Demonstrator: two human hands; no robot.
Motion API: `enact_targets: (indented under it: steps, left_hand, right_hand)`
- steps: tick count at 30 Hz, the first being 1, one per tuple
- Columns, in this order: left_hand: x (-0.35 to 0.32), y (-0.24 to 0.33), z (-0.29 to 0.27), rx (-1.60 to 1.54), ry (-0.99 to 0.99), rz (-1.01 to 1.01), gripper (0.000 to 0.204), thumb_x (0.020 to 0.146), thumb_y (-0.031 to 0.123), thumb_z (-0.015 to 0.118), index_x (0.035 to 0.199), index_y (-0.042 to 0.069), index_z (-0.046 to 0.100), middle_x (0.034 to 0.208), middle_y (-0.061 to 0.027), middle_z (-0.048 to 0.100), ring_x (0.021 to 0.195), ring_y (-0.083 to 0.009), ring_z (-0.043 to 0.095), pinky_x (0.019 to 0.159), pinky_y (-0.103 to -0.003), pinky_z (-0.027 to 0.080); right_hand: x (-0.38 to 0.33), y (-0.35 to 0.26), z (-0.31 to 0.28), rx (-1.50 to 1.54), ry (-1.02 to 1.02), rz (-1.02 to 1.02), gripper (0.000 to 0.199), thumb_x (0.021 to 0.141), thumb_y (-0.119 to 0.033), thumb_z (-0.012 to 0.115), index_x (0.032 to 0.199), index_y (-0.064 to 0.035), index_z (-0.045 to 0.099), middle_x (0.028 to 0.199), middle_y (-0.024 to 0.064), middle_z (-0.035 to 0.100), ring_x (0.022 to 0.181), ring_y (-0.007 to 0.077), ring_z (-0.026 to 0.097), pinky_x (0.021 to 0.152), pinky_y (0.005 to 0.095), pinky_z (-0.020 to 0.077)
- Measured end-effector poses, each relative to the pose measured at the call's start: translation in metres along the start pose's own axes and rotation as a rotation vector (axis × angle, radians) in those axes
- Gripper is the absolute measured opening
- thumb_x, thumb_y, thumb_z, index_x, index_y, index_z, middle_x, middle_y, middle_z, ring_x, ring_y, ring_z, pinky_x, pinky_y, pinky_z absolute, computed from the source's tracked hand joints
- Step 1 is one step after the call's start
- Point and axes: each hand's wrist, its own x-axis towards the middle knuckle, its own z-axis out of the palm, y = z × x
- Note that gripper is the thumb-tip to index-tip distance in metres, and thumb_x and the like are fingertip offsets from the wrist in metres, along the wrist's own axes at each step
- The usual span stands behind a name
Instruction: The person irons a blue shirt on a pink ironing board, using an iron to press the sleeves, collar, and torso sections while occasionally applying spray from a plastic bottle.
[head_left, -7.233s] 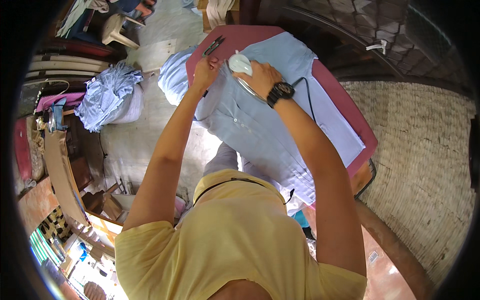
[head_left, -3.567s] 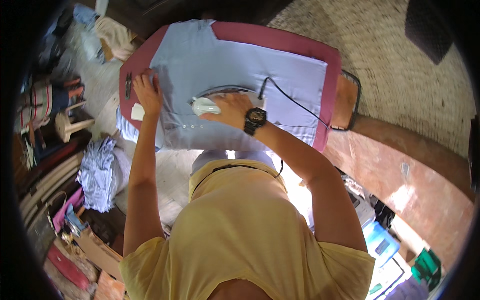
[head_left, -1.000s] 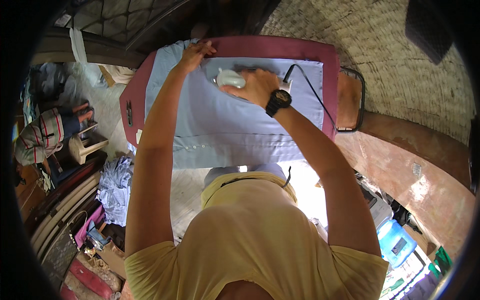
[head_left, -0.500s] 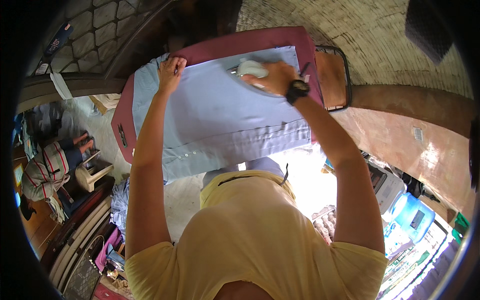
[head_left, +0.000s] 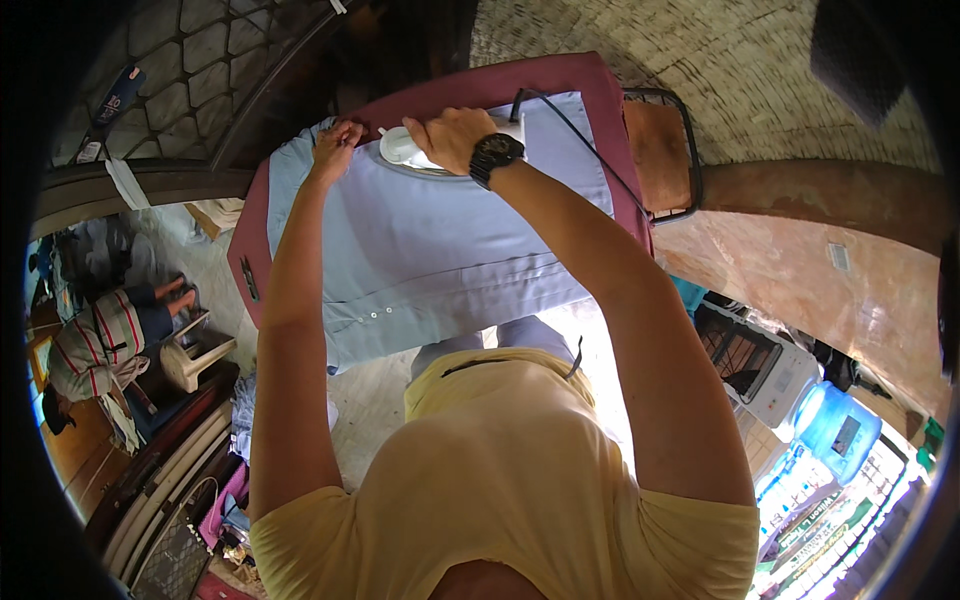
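A light blue shirt (head_left: 430,235) lies spread over a maroon ironing board (head_left: 540,72), its buttons (head_left: 376,315) along the near side. My right hand (head_left: 455,140), wearing a black watch (head_left: 496,156), is closed round the handle of a white iron (head_left: 400,150). The iron rests on the shirt's far part, its pointed end toward the left, and my fingers hide most of the handle. My left hand (head_left: 336,150) is closed at the shirt's far left edge, fingertips pinching the cloth just left of the iron.
The iron's black cord (head_left: 580,135) runs right across the shirt and over the board's edge. A wire-framed rest (head_left: 665,155) juts from the board's right end. Small dark clippers (head_left: 249,278) lie at its left. A seated person (head_left: 100,340) is at far left.
The iron has slid left across the shirt with my right hand, from near the right edge to close by my left hand. My left hand stays at almost the same spot.
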Motion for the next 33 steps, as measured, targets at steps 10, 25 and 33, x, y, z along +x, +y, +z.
enact_targets:
  steps: [10,25,33]
  left_hand:
    - [-0.009,0.037,-0.016,-0.101,-0.105,-0.028,0.054,0.097,0.060,0.043,0.102,0.015,0.073,0.094,-0.0030,0.071,0.091,-0.0228,0.061,0.091,-0.039,0.044]
    - [-0.007,0.010,-0.062,-0.289,-0.155,0.127,0.020,0.096,0.006,0.050,0.107,0.007,0.067,0.110,-0.0058,0.070,0.104,-0.0239,0.061,0.095,-0.033,0.045]
    - [-0.023,-0.005,-0.035,0.146,0.209,0.340,0.022,0.095,0.036,0.062,0.103,0.016,0.067,0.106,-0.0046,0.062,0.103,-0.0279,0.053,0.090,-0.041,0.043]
  right_hand:
    - [-0.046,0.143,-0.043,-0.170,-0.029,0.134,0.043,0.097,-0.037,0.038,0.096,-0.0070,0.069,0.072,0.0126,0.070,0.073,0.0342,0.070,0.072,0.0510,0.0569]
    - [0.049,-0.055,0.016,0.160,-0.085,-0.132,0.073,0.077,-0.078,0.053,0.099,-0.0121,0.076,0.092,0.0178,0.072,0.088,0.0349,0.070,0.078,0.0486,0.0541]
    - [-0.038,0.039,-0.030,0.070,-0.193,0.060,0.075,0.076,-0.082,0.049,0.100,-0.0166,0.076,0.090,0.0178,0.072,0.088,0.0341,0.070,0.076,0.0472,0.0550]
